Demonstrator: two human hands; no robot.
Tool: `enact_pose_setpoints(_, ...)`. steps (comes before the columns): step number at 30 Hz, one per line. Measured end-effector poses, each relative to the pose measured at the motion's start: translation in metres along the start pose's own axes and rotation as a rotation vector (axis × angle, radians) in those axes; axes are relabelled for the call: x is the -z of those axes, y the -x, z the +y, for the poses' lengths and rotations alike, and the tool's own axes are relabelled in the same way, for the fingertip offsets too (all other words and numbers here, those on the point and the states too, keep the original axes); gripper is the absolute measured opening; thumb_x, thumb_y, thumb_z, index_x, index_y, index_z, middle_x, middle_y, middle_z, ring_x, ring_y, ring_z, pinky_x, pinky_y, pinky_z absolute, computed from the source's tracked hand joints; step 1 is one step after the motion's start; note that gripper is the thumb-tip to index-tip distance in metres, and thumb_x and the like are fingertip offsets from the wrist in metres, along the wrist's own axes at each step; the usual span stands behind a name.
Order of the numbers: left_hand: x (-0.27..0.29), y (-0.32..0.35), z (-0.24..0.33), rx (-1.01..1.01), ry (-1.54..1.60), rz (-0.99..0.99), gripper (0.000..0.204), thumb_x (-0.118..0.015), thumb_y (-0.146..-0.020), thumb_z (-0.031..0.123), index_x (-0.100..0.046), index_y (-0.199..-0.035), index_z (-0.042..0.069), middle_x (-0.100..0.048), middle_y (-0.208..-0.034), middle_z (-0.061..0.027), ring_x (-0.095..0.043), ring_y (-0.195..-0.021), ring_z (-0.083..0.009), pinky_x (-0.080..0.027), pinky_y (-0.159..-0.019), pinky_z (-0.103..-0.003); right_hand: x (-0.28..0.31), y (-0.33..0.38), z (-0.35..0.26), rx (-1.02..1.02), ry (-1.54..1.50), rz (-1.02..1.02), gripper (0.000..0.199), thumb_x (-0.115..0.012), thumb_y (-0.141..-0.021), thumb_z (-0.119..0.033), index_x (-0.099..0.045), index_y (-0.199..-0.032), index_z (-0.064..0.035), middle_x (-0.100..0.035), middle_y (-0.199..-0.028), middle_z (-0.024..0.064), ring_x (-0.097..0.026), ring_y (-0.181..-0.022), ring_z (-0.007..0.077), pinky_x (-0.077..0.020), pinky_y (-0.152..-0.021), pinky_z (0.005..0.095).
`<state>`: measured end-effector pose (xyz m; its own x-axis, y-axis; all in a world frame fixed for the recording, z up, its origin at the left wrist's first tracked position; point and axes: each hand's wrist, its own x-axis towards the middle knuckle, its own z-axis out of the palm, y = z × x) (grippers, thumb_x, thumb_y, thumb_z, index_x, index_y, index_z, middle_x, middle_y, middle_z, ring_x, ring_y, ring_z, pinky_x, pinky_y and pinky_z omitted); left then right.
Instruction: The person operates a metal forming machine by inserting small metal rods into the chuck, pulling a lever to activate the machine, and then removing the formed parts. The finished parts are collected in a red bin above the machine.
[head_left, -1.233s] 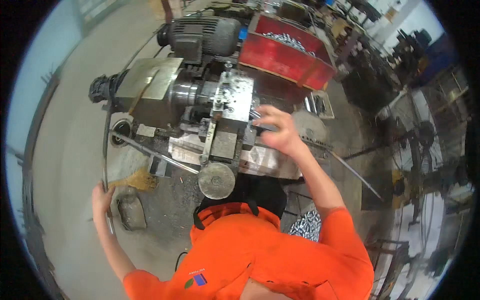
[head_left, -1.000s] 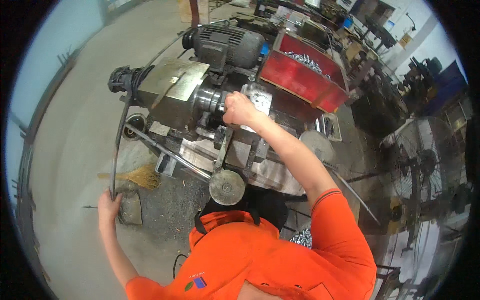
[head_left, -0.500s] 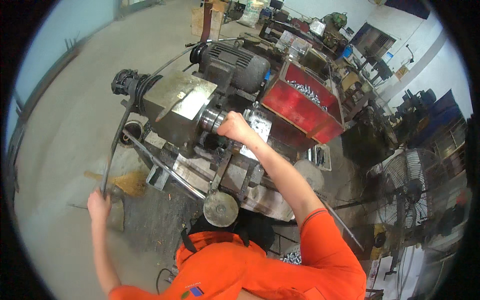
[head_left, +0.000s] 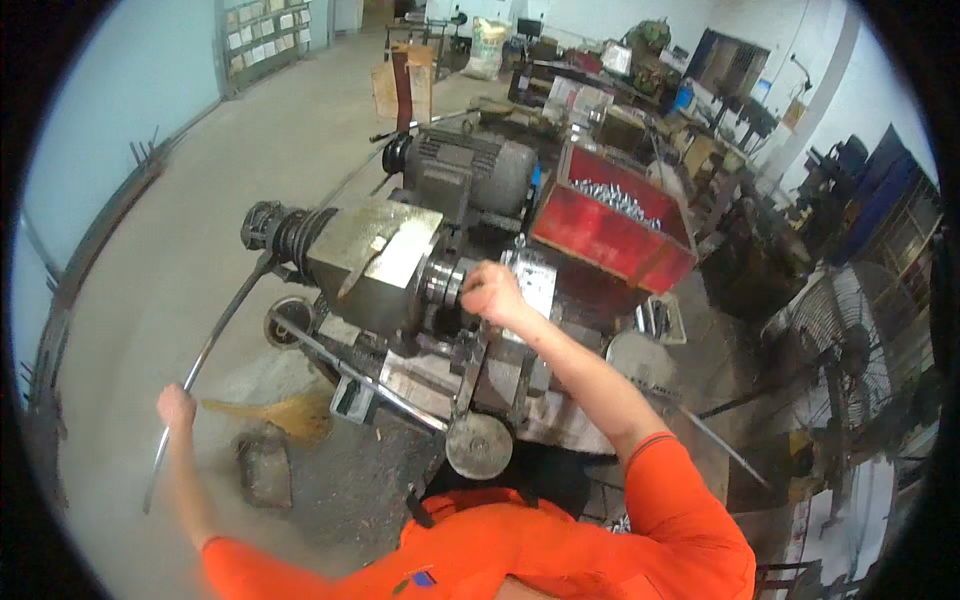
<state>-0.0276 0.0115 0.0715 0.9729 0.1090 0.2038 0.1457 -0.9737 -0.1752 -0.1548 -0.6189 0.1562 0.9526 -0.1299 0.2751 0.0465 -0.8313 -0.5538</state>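
Left hand (head_left: 177,407) was wrapped round a long metal lever (head_left: 221,328), fingers folded down on it with no gap showing; one end ran below those fingers, the other rose up and right of them to the rear of the lathe-like machine's headstock (head_left: 365,290). Right hand (head_left: 492,292) was at the spindle nose (head_left: 440,282), its fingers bent and drawn close together; whether they had hold of a small part could not be told, the back of the hand being in the way. The shiny collars of the spindle lay just left of the right fingers, a pale metal block (head_left: 533,280) just right of the hand. Beyond the right fingers sat a dark finned motor (head_left: 470,170); beyond and to their right, a red box (head_left: 600,240) with many small shiny metal pieces (head_left: 612,200) in it. Nearer the body than the right fingers, a round grey disc (head_left: 479,447) stood at the lower end of a slanting bar (head_left: 370,375). On the floor, right of the left fingers, lay a straw broom (head_left: 300,415), and below it a flat dark pan-like piece (head_left: 265,470).
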Motion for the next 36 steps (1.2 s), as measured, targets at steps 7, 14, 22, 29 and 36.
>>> enact_pose_setpoints(7,0.007,0.084,0.181,-0.005,0.902,0.235,0.027,-0.058,-0.084,0.014,-0.057,-0.106,-0.002,-0.063,-0.09,-0.0139,-0.059,-0.081,-0.024,-0.047,-0.073,-0.033,0.087,0.114,0.039,0.149,-0.041,0.333,0.026,-0.064,-0.055,-0.011,-0.067,-0.081,-0.0048,-0.062,-0.103,0.0145,-0.058,-0.097,0.0301,-0.0457,-0.086,0.0352)
enact_pose_setpoints(14,-0.076,0.118,0.272,-0.735,-0.008,-0.387,0.031,-0.064,-0.073,0.033,-0.062,-0.094,0.009,-0.066,-0.091,-0.0115,-0.064,-0.09,-0.0259,-0.05,-0.071,-0.04,0.159,0.276,0.105,-0.314,0.126,0.316,0.029,-0.061,-0.055,-0.007,-0.066,-0.083,-0.0001,-0.064,-0.095,0.0139,-0.061,-0.088,0.0319,-0.0482,-0.079,0.0346)
enact_pose_setpoints(22,-0.052,0.084,0.254,-0.649,0.216,-0.358,0.033,-0.066,-0.075,0.033,-0.063,-0.103,0.016,-0.066,-0.088,-0.0106,-0.063,-0.087,-0.0287,-0.049,-0.072,-0.04,0.206,0.457,0.223,-0.898,0.69,0.215,0.049,-0.064,-0.06,-0.01,-0.06,-0.108,-0.0024,-0.061,-0.103,0.0205,-0.057,-0.099,0.0374,-0.045,-0.086,0.04)
enact_pose_setpoints(29,0.011,0.065,0.23,-0.132,1.257,-0.489,0.048,-0.055,-0.089,0.037,-0.055,-0.106,-0.008,-0.063,-0.071,-0.0171,-0.062,-0.053,-0.0214,-0.049,-0.045,-0.027,0.212,0.534,0.273,-1.246,0.886,-0.001,0.026,-0.051,-0.073,-0.017,-0.058,-0.094,-0.0029,-0.062,-0.095,0.021,-0.06,-0.09,0.0368,-0.0465,-0.08,0.0446)
enact_pose_setpoints(36,0.022,0.077,0.292,0.083,1.418,-0.441,0.048,-0.055,-0.087,0.039,-0.05,-0.103,-0.006,-0.061,-0.067,-0.013,-0.061,-0.052,-0.0219,-0.052,-0.046,-0.031,0.113,0.59,0.169,-1.257,0.705,0.108,0.026,-0.061,-0.061,-0.023,-0.06,-0.077,-0.0011,-0.061,-0.076,0.0183,-0.06,-0.073,0.0378,-0.0489,-0.068,0.0457)
